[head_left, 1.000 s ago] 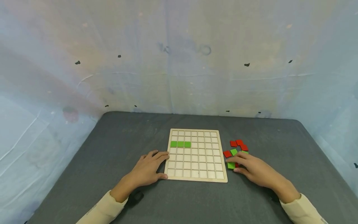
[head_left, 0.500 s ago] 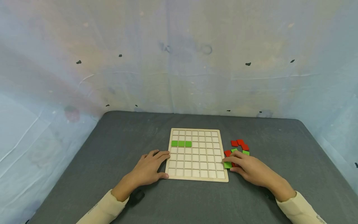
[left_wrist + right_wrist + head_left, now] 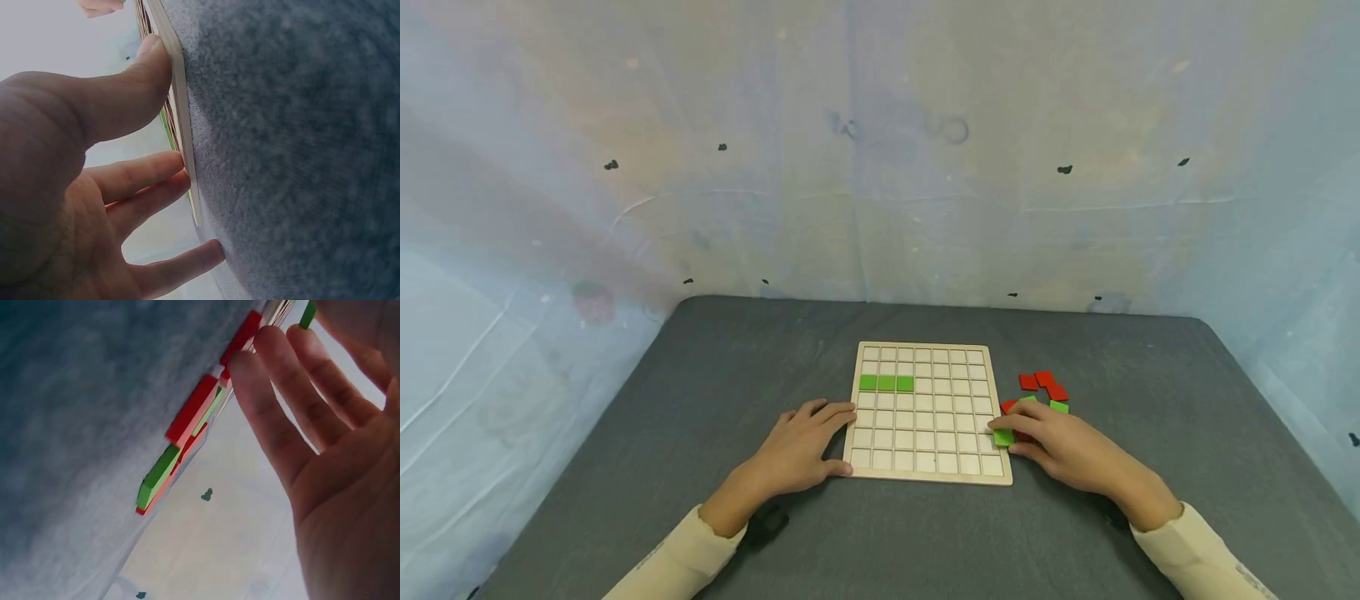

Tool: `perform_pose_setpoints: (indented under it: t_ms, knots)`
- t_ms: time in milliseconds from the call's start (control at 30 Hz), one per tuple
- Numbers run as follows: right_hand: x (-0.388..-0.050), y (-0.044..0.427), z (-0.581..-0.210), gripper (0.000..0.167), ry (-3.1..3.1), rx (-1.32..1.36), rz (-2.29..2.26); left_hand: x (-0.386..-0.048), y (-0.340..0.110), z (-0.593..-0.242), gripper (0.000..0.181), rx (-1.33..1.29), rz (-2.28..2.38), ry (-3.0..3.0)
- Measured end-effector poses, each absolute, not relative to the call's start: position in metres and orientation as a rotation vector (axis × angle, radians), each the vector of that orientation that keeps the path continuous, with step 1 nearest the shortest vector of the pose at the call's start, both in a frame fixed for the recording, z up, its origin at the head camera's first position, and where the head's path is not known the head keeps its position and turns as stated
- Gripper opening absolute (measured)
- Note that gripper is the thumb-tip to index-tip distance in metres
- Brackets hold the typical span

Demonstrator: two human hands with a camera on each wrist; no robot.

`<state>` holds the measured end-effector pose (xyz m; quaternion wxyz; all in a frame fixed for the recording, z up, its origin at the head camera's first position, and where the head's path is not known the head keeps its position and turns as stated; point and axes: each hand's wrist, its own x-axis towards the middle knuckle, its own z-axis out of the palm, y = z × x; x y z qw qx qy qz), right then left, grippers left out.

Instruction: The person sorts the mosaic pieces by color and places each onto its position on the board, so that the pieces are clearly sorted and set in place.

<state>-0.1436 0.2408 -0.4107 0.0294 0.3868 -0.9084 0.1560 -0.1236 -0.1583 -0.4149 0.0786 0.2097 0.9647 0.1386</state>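
A pale wooden board (image 3: 925, 478) with a grid of square cells lies on the dark table. Three green tiles (image 3: 886, 383) sit side by side in one row at its left. My left hand (image 3: 797, 450) touches the board's left edge, with thumb and fingertips against the side (image 3: 180, 103) in the left wrist view. At the right edge, my right hand (image 3: 1063, 442) pinches a green square tile (image 3: 1003, 438) over the board's rim. The right wrist view catches only part of that held tile (image 3: 308, 314), by the fingertips.
Loose red tiles (image 3: 1045, 379) and green tiles (image 3: 1059, 407) lie right of the board, some partly hidden by my right hand. A pale cloth wall (image 3: 865, 167) rises behind the table (image 3: 760, 350).
My right hand has moved left with the green tile, from among the loose tiles to over the board's right edge. My left hand stays at the board's left edge.
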Motion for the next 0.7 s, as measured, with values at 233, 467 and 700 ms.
perform_pose_setpoints:
  t_ms: [233, 467, 700]
  knots:
    - [-0.149, 0.231, -0.411, 0.038, -2.712, 1.238, 0.398, -0.123, -0.158, -0.415, 0.075, 0.628, 0.419, 2.894]
    - [-0.154, 0.219, -0.412, 0.039, -2.700, 1.264, 0.322, -0.124, -0.158, -0.414, 0.075, 0.623, 0.411, 2.900]
    - [-0.158, 0.209, -0.413, 0.036, -2.660, 1.288, 0.297, -0.124, -0.158, -0.414, 0.075, 0.622, 0.424, 2.884]
